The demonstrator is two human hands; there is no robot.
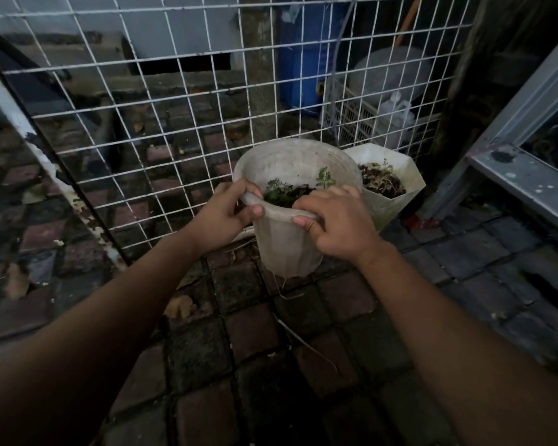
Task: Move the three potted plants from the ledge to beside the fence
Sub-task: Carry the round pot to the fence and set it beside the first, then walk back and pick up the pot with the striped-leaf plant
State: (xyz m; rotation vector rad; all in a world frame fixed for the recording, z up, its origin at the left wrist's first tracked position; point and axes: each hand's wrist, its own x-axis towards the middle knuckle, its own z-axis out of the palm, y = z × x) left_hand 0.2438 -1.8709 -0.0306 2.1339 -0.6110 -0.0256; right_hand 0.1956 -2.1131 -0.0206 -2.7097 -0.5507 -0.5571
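No readable brand, label or writing anywhere in view. Round white pot (290, 239) held tilted toward the camera, right in front of the white wire fence (161, 123), base just above or touching the brick paving (239, 365), cannot tell which. Dark soil and a few small green sprigs (325, 177) inside. Left hand (221, 217) clamped on the pot's near rim, thumb outside, fingers curled over the edge. Right hand (339, 223) clamped on the same rim just to the right, thumb on the outer wall, fingers hooked inside. Hands close together but not touching. Second pot, white faceted pot (390, 194), set on the ground immediately right of the round one, against the fence, holding dark soil with dry stringy roots and a thin sprout. Behind the mesh: blue drum (306, 59), white slotted crate (364, 120) with a pale jug inside. Grey metal frame (529, 175) at right.
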